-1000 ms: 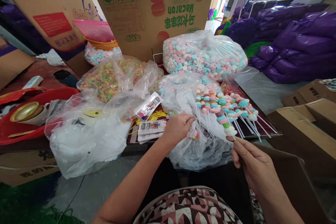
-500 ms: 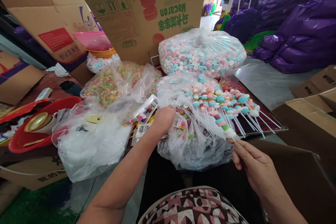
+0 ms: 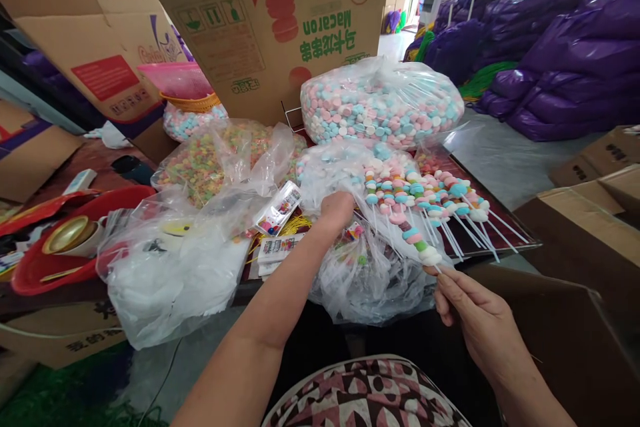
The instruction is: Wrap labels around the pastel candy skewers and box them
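My right hand [image 3: 467, 300] pinches the stick end of a candy skewer [image 3: 414, 235] threaded with white, green, blue, pink and dark sweets, its tip tilted away to the upper left. My left hand [image 3: 339, 208] is closed over the open plastic bag [image 3: 370, 287]; its fingertips are hidden, so what it grips cannot be made out. Just below it shows a small colourful printed piece [image 3: 355, 231]. Several finished-looking skewers [image 3: 400, 190] lie side by side beyond, white sticks toward me. Behind them rests an open bag of marshmallows [image 3: 325, 167].
A large tied bag of marshmallows [image 3: 380, 107] stands against a cardboard box [image 3: 280, 27]. Left lie a bag of small gummies [image 3: 205, 160], printed packets [image 3: 279, 208], gold ties [image 3: 295, 223] and a red basin [image 3: 130, 200]. Open cartons [image 3: 590, 220] stand at right.
My left hand has moved right and slightly away from me, over the plastic bag. My right hand still holds the skewer in nearly the same place. The view has shifted slightly.
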A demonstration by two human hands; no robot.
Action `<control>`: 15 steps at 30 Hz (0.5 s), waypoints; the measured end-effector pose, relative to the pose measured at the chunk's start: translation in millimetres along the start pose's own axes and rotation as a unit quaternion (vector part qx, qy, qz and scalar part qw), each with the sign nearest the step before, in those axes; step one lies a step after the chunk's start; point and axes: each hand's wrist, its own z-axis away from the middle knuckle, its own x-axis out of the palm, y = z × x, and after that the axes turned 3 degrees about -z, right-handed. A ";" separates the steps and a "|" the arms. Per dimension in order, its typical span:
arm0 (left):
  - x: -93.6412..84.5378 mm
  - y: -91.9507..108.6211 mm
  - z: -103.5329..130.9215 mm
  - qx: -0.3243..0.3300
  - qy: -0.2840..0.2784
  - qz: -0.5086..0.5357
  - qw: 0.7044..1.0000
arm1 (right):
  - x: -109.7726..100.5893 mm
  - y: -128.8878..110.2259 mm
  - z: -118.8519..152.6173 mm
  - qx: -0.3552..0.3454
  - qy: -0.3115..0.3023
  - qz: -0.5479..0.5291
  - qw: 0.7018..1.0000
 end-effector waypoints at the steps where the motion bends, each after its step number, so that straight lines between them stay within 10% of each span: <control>1: 3.6 -1.1 -3.3 -0.003 0.003 0.004 1.000 | -0.2 0.4 0.2 0.000 -0.002 -0.002 1.000; 12: -12.1 -7.2 32.8 0.000 0.069 0.086 0.994 | -1.8 3.4 -2.7 0.000 -0.018 -0.018 1.000; 15: -17.1 -12.6 66.8 0.013 0.068 0.396 0.916 | 0.7 3.5 -3.7 -0.008 -0.028 -0.010 1.000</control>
